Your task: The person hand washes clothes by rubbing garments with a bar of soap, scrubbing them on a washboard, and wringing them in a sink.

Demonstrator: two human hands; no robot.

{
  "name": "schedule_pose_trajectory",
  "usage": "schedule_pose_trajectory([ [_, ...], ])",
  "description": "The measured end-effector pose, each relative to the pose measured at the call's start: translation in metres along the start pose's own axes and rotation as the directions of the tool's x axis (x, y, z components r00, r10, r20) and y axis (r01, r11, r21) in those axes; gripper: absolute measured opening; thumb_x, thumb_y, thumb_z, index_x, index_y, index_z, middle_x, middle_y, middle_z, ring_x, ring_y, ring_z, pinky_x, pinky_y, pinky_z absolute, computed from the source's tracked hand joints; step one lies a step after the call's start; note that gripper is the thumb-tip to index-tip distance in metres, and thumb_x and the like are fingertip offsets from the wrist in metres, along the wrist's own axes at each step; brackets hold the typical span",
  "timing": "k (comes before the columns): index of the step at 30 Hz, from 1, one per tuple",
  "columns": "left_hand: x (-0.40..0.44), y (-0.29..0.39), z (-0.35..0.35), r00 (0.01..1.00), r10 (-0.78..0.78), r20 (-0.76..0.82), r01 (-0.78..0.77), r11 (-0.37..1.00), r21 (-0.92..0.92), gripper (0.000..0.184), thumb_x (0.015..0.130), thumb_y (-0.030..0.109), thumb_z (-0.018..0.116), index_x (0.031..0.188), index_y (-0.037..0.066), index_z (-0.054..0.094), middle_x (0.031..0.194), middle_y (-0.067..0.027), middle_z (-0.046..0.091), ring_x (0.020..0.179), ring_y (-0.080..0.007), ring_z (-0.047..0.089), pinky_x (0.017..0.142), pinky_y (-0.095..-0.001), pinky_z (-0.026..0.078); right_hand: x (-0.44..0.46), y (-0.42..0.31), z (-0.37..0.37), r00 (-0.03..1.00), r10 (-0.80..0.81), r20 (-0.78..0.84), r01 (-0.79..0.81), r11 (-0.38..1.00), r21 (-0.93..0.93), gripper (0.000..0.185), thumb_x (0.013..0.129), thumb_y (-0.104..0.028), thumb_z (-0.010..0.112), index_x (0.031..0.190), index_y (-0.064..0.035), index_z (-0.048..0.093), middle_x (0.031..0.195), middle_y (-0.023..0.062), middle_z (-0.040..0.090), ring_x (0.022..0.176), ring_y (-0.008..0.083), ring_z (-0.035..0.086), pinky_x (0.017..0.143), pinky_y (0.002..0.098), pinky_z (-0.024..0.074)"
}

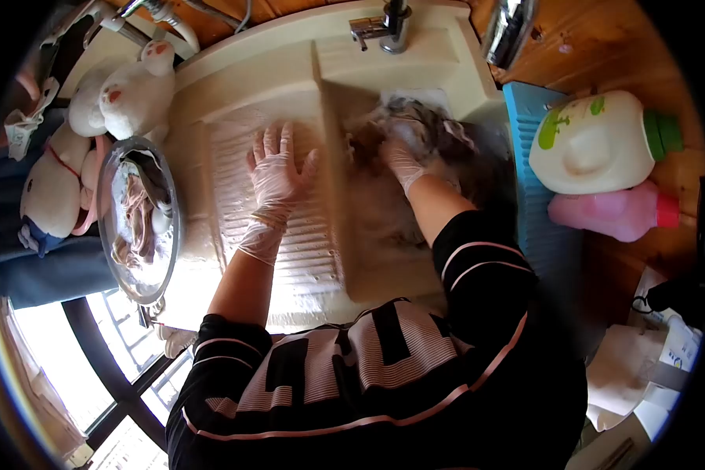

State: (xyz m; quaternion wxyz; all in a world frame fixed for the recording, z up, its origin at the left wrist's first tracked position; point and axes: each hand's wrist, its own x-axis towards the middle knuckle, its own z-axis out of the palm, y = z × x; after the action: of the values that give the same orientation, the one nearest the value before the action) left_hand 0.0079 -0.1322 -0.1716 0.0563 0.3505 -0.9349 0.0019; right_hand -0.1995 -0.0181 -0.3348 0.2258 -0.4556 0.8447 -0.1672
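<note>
My left hand (pixel 276 172), in a thin clear glove, lies flat with fingers spread on the ribbed washboard (pixel 290 254) of the laundry sink. The washboard looks wet and holds nothing under my palm that I can see. My right hand (pixel 403 162), gloved too, reaches down into the basin (pixel 384 274) on the right. Its fingers disappear among wet, dark and greyish clothes (pixel 423 125) with suds on them, so their grip is hidden. Cloudy water surrounds the clothes.
A faucet (pixel 392 31) stands behind the basin. Left of the sink are a clear tub (pixel 172 235) of wet cloth and white plush toys (pixel 137 98). To the right lie a blue washboard (pixel 529 157), a white detergent jug (pixel 583 145) and a pink bottle (pixel 611 211).
</note>
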Motion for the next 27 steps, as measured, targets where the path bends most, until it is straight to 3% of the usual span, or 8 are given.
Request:
schedule_pose_trajectory([
  [2, 0.002, 0.003, -0.007, 0.999, -0.027, 0.025, 0.027, 0.999, -0.021, 0.070, 0.085, 0.051, 0.057, 0.141, 0.013, 0.039, 0.145, -0.0141, 0.035, 0.134, -0.0354, 0.030, 0.107, -0.0535, 0.022, 0.010, 0.026, 0.051, 0.960, 0.205, -0.192, -0.178, 0.973, 0.147, 0.036, 0.089, -0.029, 0.054, 0.115, -0.0045, 0.061, 0.121, 0.0165, 0.059, 0.114, 0.0288, 0.055, 0.094, 0.0390, 0.0438],
  [4, 0.002, 0.008, -0.012, 0.998, -0.046, 0.034, 0.047, 0.998, -0.035, 0.070, 0.084, 0.051, 0.059, 0.140, 0.014, 0.040, 0.144, -0.0131, 0.037, 0.135, -0.0343, 0.029, 0.108, -0.0533, 0.021, -0.005, -0.012, 0.043, 0.919, 0.388, -0.064, -0.387, 0.863, -0.324, 0.044, 0.088, -0.037, 0.059, 0.119, -0.0064, 0.059, 0.124, 0.0145, 0.059, 0.115, 0.0284, 0.055, 0.094, 0.0353, 0.0441],
  [9, 0.000, 0.002, -0.009, 0.998, -0.057, -0.006, 0.056, 0.994, -0.089, 0.066, 0.082, 0.050, 0.062, 0.137, 0.016, 0.046, 0.143, -0.0126, 0.039, 0.135, -0.0332, 0.030, 0.108, -0.0529, 0.022, -0.025, -0.017, -0.036, 0.965, 0.253, 0.068, -0.242, 0.762, 0.601, 0.046, 0.090, -0.027, 0.058, 0.129, -0.0037, 0.053, 0.124, 0.0229, 0.057, 0.114, 0.0283, 0.055, 0.093, 0.0349, 0.0447],
  [13, 0.003, -0.009, -0.013, 0.996, -0.057, 0.062, 0.073, 0.951, -0.300, 0.058, 0.084, 0.049, 0.062, 0.130, 0.015, 0.055, 0.139, -0.0145, 0.044, 0.134, -0.0319, 0.033, 0.110, -0.0495, 0.022, -0.016, -0.038, -0.050, 0.972, 0.236, 0.009, -0.234, 0.960, 0.152, 0.050, 0.087, -0.029, 0.064, 0.125, 0.0016, 0.053, 0.105, 0.0196, 0.064, 0.101, 0.0292, 0.062, 0.082, 0.0370, 0.0489],
  [14, 0.005, -0.014, -0.012, 0.993, -0.069, 0.092, 0.099, 0.921, -0.378, 0.058, 0.086, 0.048, 0.061, 0.130, 0.012, 0.055, 0.139, -0.0146, 0.046, 0.135, -0.0295, 0.033, 0.111, -0.0478, 0.022, -0.038, -0.074, -0.121, 0.886, 0.274, 0.373, -0.442, 0.743, 0.502, 0.058, 0.083, -0.033, 0.069, 0.124, 0.0042, 0.053, 0.113, 0.0233, 0.062, 0.100, 0.0309, 0.062, 0.083, 0.0378, 0.0501],
  [16, 0.015, -0.033, 0.005, 0.967, -0.113, 0.230, 0.256, 0.463, -0.849, 0.065, 0.086, 0.053, 0.061, 0.132, 0.007, 0.053, 0.141, -0.0150, 0.044, 0.138, -0.0296, 0.028, 0.111, -0.0524, 0.020, -0.048, -0.088, -0.154, 0.978, 0.133, 0.160, -0.203, 0.776, 0.597, 0.064, 0.083, -0.035, 0.071, 0.127, 0.0068, 0.048, 0.103, 0.0225, 0.062, 0.071, 0.0258, 0.063, 0.056, 0.0365, 0.0527],
  [19, 0.011, -0.023, -0.034, 0.923, -0.059, 0.381, 0.375, -0.094, -0.922, 0.082, 0.088, 0.061, 0.053, 0.144, 0.005, 0.035, 0.152, -0.0160, 0.028, 0.143, -0.0285, 0.018, 0.112, -0.0550, 0.019, -0.084, -0.136, -0.238, 0.974, 0.021, 0.224, -0.173, 0.707, 0.685, 0.079, 0.073, -0.015, 0.076, 0.134, 0.0110, 0.033, 0.111, 0.0308, 0.057, 0.054, 0.0190, 0.059, 0.037, 0.0258, 0.0503],
  [27, 0.027, 0.028, -0.095, 0.946, 0.261, 0.192, 0.323, -0.796, -0.512, 0.101, 0.079, 0.081, 0.038, 0.150, 0.012, 0.018, 0.154, -0.0173, 0.020, 0.140, -0.0390, 0.022, 0.112, -0.0598, 0.017, -0.129, -0.203, -0.298, 0.924, -0.260, -0.282, 0.382, 0.567, 0.730, 0.068, 0.087, -0.027, 0.068, 0.139, 0.0032, 0.036, 0.129, 0.0207, 0.054, 0.110, 0.0274, 0.059, 0.096, 0.0345, 0.0484],
])
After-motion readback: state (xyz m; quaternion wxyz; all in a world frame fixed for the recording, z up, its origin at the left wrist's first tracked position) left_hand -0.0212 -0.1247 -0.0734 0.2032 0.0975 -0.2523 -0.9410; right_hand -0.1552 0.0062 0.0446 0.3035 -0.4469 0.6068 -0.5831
